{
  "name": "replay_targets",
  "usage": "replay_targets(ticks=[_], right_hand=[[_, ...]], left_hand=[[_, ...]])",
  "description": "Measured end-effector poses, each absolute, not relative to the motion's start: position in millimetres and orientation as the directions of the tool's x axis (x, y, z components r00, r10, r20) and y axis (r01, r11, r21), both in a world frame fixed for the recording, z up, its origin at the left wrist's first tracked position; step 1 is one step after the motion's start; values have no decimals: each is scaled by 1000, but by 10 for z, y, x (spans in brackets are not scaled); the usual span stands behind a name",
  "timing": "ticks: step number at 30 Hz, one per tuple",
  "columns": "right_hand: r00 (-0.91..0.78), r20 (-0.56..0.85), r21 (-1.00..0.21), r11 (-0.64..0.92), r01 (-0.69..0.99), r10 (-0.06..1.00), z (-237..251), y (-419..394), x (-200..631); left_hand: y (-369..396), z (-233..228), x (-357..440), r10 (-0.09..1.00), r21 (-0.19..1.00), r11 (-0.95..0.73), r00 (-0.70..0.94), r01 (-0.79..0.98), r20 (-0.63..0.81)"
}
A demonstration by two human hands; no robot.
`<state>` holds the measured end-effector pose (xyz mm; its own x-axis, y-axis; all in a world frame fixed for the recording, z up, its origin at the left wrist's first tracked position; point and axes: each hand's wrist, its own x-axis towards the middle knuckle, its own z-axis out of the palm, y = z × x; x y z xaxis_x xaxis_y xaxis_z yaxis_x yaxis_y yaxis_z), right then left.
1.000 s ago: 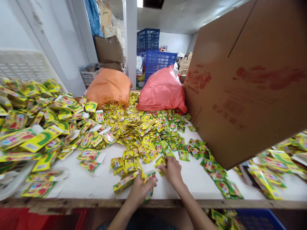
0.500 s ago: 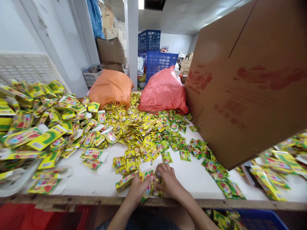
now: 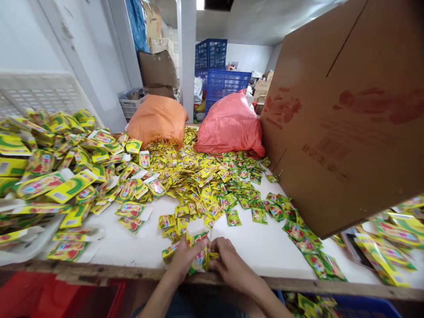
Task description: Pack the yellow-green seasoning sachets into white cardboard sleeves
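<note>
Left hand: the left hand [image 3: 184, 260] is at the near edge of the table, with its fingers curled around a small carton [image 3: 199, 256] in yellow and green, gripping it.
Right hand: the right hand [image 3: 232, 264] is just beside the left one, and its fingertips pinch a little packet [image 3: 213, 256] at the open side of the small carton.
Small carton: it is held just above the near edge of the white table [image 3: 261, 247], between the two hands, and its top flap sticks up.
Loose packets: a big pile of packets [image 3: 205, 176] in yellow and green is spread over the middle of the table, past the hands.
Flat cartons: a heap of flat cartons [image 3: 62, 176] lies on the left side, partly on a white tray [image 3: 23, 251].
Big box: a cardboard box [image 3: 344, 110] leans over the right side of the table.
Bags: an orange sack [image 3: 159, 119] and a pink sack [image 3: 230, 123] sit at the far end of the table, side by side.
Crates: blue crates [image 3: 218, 75] stand behind the sacks, far back.
</note>
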<state>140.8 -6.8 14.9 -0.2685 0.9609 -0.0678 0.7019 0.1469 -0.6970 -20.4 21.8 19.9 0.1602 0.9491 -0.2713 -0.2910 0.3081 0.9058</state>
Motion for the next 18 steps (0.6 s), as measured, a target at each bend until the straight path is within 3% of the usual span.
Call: replay_targets(ticks=[5, 9, 14, 18], right_hand=[[-140, -148, -629, 16, 777, 979, 127, -24, 1332], [-198, -137, -578, 84, 811, 971, 165, -30, 1251], [-306, -118, -724, 129, 677, 945, 196, -79, 1495], [-15, 96, -877, 92, 472, 995, 428, 11, 1746]], left_hand=[[205, 227, -204, 946, 917, 306, 187, -255, -263], [204, 281, -203, 944, 898, 322, 179, -301, -279], [213, 273, -195, 938, 907, 323, 218, -272, -268], [228, 256, -49, 917, 917, 330, 307, -223, -255]])
